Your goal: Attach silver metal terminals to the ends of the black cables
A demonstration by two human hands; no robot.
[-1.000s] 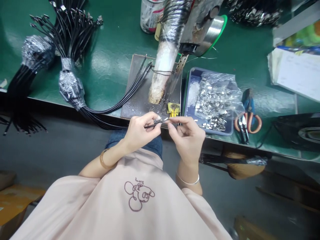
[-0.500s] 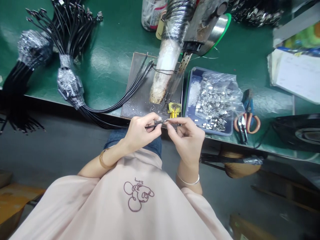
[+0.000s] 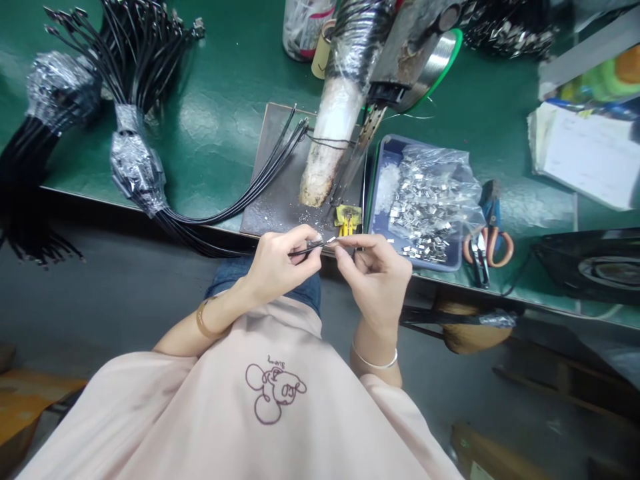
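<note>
Left hand pinches black cable between thumb and forefinger, its end toward three o'clock. Right hand faces it, fingers curled, forefinger tip at small metal piece between both hands; whether thumb grips too, cannot tell. From metal piece: wrapped tube at twelve, yellow object near at one, blue tray toward three, wrapped cable bundle toward ten.

Soft glare patches the bright green tabletop; the floor lies dim, edges blurred.
</note>
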